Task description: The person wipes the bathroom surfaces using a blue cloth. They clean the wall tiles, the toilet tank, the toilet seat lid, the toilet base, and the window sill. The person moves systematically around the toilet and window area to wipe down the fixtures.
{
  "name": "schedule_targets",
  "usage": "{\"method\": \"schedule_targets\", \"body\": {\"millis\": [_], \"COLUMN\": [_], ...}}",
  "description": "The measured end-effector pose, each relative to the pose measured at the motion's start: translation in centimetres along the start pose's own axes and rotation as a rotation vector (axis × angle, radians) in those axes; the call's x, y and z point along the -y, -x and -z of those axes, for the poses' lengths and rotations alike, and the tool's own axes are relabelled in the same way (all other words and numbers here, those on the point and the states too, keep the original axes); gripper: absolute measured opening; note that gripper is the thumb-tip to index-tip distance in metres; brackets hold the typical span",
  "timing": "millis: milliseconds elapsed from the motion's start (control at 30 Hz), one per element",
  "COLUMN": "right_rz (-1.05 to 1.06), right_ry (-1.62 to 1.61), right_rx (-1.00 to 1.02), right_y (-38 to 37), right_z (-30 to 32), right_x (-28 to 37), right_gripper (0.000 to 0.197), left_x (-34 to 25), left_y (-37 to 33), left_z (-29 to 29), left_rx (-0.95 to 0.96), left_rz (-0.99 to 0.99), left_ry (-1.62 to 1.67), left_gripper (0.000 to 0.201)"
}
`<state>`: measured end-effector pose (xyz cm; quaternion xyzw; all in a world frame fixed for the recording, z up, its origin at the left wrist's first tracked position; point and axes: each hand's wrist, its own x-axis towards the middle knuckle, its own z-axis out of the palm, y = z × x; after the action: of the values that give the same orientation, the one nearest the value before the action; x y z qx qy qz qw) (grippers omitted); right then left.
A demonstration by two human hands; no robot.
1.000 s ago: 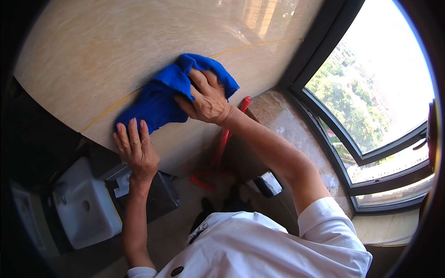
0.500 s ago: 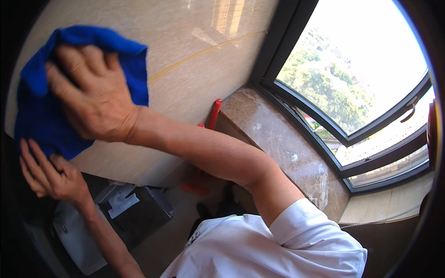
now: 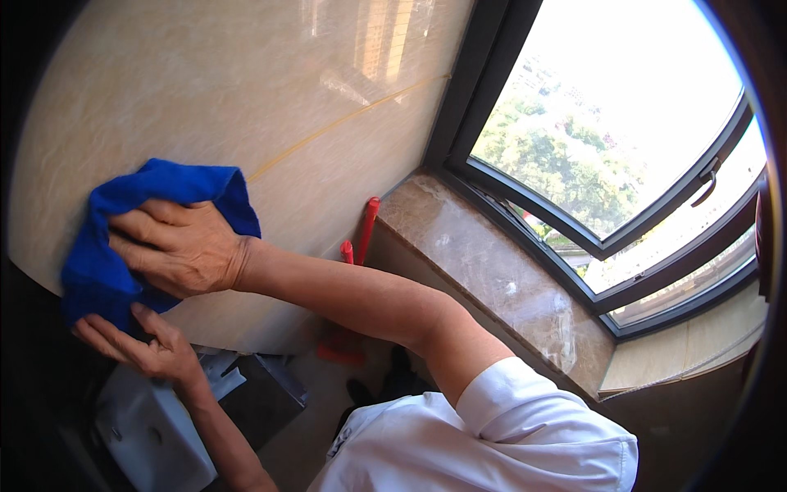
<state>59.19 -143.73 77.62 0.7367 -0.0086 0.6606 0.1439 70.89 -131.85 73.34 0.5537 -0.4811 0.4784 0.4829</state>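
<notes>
My right hand (image 3: 176,250) lies flat on a blue cloth (image 3: 123,221) and presses it against a glossy beige marble wall (image 3: 270,98), its fingers pointing left. The cloth is bunched and spreads out above and to the left of the hand. Just below the cloth, my left hand (image 3: 139,340) rests with its fingers spread on the lower part of the wall, holding nothing.
A brown stone window sill (image 3: 500,279) runs under a dark-framed window (image 3: 656,213) on the right. A red-handled tool (image 3: 361,238) leans in the corner by the wall. A white box (image 3: 156,435) and a dark bin (image 3: 258,398) stand below on the floor.
My right hand has slid the cloth left across the wall and then a little lower. The view has swung right, toward the window. My left hand has stayed on the wall under the cloth.
</notes>
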Motion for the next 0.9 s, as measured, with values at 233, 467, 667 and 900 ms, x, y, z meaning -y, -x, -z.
{"method": "schedule_targets", "body": {"millis": [233, 467, 667, 900], "right_rz": [-0.188, -0.423, -0.644, -0.834], "right_ry": [0.258, 0.408, 0.438, 0.423], "right_rx": [0.032, -0.051, -0.063, -0.128], "right_y": [2.8, 8.1, 12.6, 14.9], "right_z": [4.7, 6.4, 8.1, 7.8], "right_x": [-2.8, -4.5, -4.1, -2.1], "right_gripper": [0.057, 0.056, 0.052, 0.042], "left_x": [-2.4, -4.7, -7.2, -7.8], "left_y": [-2.9, -0.1, 2.6, 4.6], "left_z": [-1.4, -5.3, -6.5, -7.0], "left_rx": [0.148, 0.247, 0.379, 0.442], "left_rz": [-0.291, -0.404, -0.525, -0.599], "left_ry": [-0.073, -0.005, 0.009, -0.007], "left_gripper": [0.055, 0.052, 0.056, 0.055]}}
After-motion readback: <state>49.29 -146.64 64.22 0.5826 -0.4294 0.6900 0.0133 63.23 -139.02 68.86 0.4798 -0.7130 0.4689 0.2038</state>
